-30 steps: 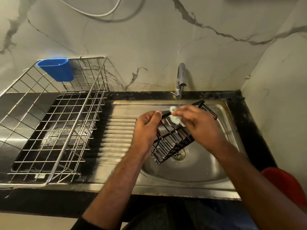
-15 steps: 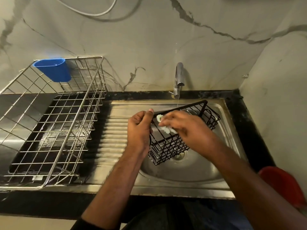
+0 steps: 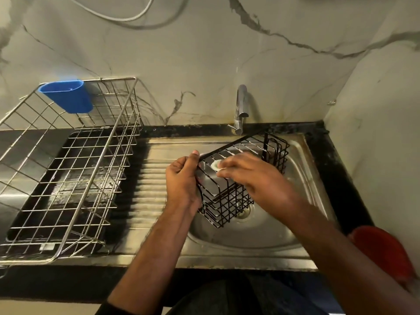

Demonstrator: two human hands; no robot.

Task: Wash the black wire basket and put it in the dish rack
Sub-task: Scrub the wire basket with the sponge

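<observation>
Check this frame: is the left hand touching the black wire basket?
Touching. The head view shows the left hand gripping the black wire basket at its left end, thumb on the top rim.

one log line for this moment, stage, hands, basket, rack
stage: scrubbing | left hand: grips black wire basket over sink | right hand: holds white scrubber | dish rack: basket not in it

Black stone counter (image 3: 336, 178) runs along the marble wall, stainless sink unit (image 3: 227, 258) set into it. Ribbed drainboard (image 3: 147, 178) on the left part of the unit, round bowl on the right with the drain (image 3: 244, 211) at its middle. Steel wire dish rack (image 3: 75, 178) sits on the counter left of the drainboard, over a dark tray (image 3: 75, 189). Red object (image 3: 384, 251) at the counter's front right edge, only partly visible.
</observation>
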